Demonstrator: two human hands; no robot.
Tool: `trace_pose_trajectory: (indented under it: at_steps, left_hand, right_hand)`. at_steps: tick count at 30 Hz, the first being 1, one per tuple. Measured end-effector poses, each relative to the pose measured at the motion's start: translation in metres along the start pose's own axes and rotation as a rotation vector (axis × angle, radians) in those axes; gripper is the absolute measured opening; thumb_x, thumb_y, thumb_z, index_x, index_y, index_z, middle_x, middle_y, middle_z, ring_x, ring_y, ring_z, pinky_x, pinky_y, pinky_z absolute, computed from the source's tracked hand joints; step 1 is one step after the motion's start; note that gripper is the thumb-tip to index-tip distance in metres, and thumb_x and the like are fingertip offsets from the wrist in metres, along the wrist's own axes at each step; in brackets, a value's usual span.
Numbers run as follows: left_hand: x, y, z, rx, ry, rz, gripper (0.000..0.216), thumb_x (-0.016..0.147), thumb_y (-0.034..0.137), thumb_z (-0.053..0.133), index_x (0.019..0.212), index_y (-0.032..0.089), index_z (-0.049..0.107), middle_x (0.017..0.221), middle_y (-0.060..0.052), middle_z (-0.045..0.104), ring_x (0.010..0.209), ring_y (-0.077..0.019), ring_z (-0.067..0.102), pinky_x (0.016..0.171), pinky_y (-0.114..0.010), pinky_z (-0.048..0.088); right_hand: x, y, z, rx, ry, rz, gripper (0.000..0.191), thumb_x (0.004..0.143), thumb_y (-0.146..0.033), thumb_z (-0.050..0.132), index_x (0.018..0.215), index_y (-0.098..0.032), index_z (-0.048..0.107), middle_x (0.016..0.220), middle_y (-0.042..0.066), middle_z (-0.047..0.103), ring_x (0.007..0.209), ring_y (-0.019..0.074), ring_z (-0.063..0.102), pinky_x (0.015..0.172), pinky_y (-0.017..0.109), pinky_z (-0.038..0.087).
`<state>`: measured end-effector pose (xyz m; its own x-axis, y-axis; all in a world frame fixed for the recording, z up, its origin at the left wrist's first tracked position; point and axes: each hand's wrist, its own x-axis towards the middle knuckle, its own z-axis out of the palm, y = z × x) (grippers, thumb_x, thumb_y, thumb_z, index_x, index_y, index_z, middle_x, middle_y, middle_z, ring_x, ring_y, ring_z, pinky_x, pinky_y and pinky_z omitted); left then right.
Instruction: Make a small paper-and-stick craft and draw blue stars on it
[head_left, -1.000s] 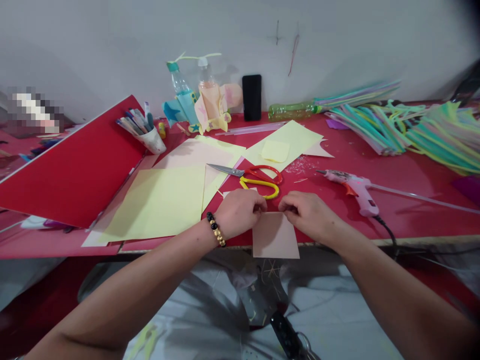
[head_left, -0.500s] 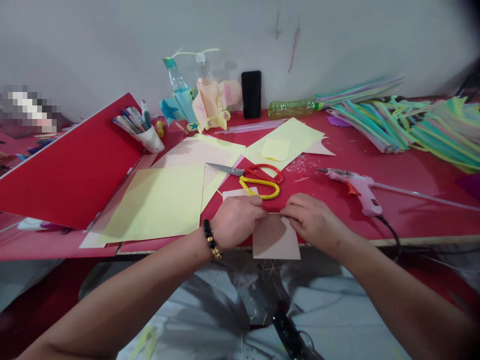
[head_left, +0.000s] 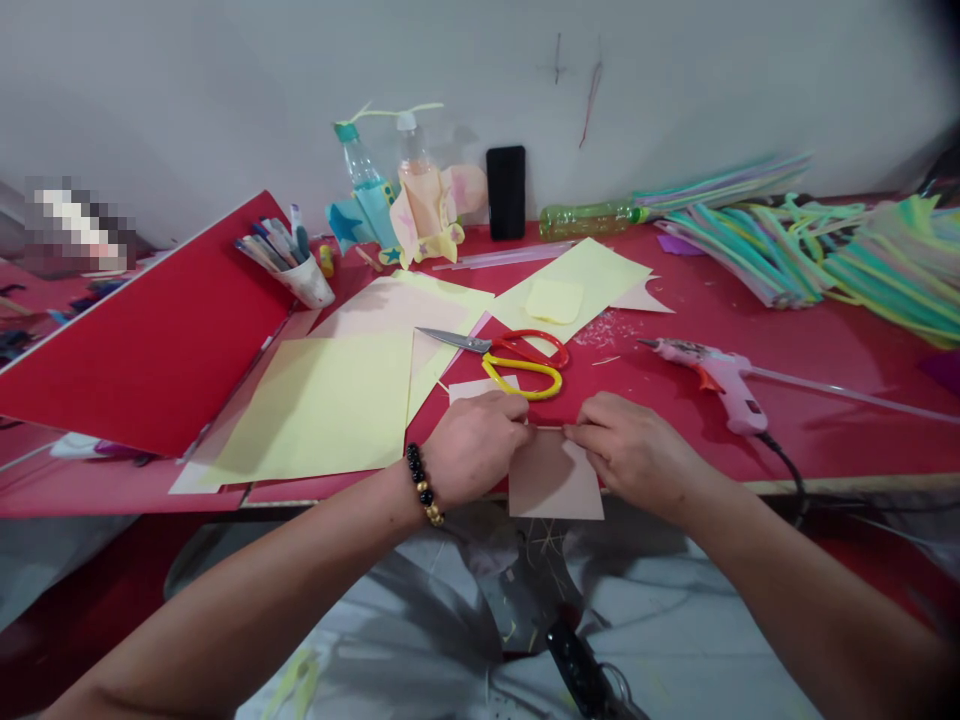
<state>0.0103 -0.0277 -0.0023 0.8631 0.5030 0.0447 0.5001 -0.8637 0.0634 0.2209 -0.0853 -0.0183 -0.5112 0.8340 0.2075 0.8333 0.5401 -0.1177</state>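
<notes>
We see two bare hands drawn together near the front edge of a red counter [head_left: 840, 420], working at a pale pink rectangular paper sheet [head_left: 553, 478]. The sheet lies directly in front of the hands, near the counter's edge, with its upper edge caught between them. The left hand [head_left: 474, 448], with a black-and-gold beaded bracelet [head_left: 424, 485] at the wrist, is closed with its fingers curled inward. The right hand [head_left: 634, 455] is also closed, pinching the paper between thumb and fingers. The backs of the hands hide the fingertips, so we cannot tell exactly how either pinch sits. We judge the step in hand to be working a fold or crease along this edge, which calls for an even hold on both sides. Just beyond the left hand lies a small pale pink paper piece [head_left: 478, 389], near red-and-yellow-handled steel scissors [head_left: 523, 364]. A pink hot glue gun [head_left: 718, 381] rests to the right, and a large pale yellow paper sheet [head_left: 315, 405] lies to the left.
</notes>
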Motion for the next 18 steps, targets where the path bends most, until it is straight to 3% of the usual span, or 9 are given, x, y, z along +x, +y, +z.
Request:
trace_pose_trajectory:
  at_steps: [7,18]
  left_hand:
    - [-0.003,0.002,0.000,0.017,-0.004,0.033,0.021,0.091,0.021,0.046,0.087,0.019,0.067,0.090,-0.003,0.059,0.087,-0.0176,0.053,0.066,-0.028,0.038]
    - [0.011,-0.007,0.001,-0.184,0.039,-0.110,0.021,0.081,0.014,0.051,0.085,0.022,0.070,0.082,0.000,0.066,0.080,-0.0161,0.059,0.067,-0.027,0.039]
  right_hand:
    - [-0.002,-0.001,0.005,-0.032,0.035,-0.011,0.021,0.087,-0.013,0.049,0.079,-0.013,0.068,0.077,0.008,0.057,0.074,0.0198,0.047,0.065,0.031,0.036]
    - [0.007,0.007,0.004,0.283,0.088,0.068,0.020,0.082,-0.008,0.051,0.081,-0.013,0.071,0.079,0.008,0.060,0.075,0.0177,0.054,0.067,0.027,0.041]
